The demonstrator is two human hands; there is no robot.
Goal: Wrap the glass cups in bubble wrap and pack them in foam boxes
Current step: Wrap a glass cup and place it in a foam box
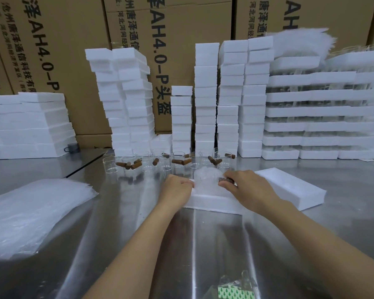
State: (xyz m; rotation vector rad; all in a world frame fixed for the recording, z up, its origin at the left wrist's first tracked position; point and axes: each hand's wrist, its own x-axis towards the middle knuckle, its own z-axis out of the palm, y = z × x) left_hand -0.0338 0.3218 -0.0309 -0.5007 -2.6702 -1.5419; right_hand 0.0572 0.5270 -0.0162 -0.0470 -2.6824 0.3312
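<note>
A cup wrapped in bubble wrap stands in an open white foam box at the middle of the metal table. My left hand grips the box's left rim beside the bundle. My right hand holds the bundle's right side and pinches a small brown wrapped piece against it. Several bare glass cups stand in a row behind, with brown cork-like cylinders lying among them. A foam lid lies to the right of the box.
A pile of bubble wrap sheets lies at the left. Tall stacks of foam boxes line the back, more at the far left and right. Cardboard cartons stand behind. A green-patterned packet sits at the near edge.
</note>
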